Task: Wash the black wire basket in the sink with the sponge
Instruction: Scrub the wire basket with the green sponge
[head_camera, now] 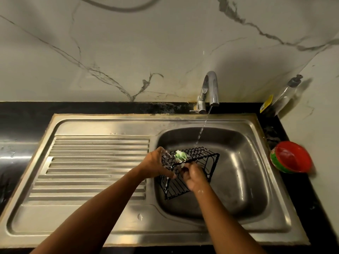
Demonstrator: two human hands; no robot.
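left hand [157, 166] grips basket [176, 187] (tilted, in sink [240, 171]) | right hand [194, 176] seemingly pinches sponge [180, 156]

Water's running, a thin stream [201, 129] dropping from the curved chrome tap [211, 88] into the stainless steel sink [247, 180], landing just behind the black wire basket [176, 187]. The basket's tipped up in the basin. The left hand [156, 165] grips its left end, white foam streaking the wires there. The right hand [194, 177], fingers curled at the top rim, appears to pinch the soapy green sponge [180, 156] against the wires. Ribbed steel draining board [91, 162] on the left. On the right, a red plastic bowl [291, 156] sits on the black counter [271, 132], and a clear soap bottle [282, 96] stands in the corner.
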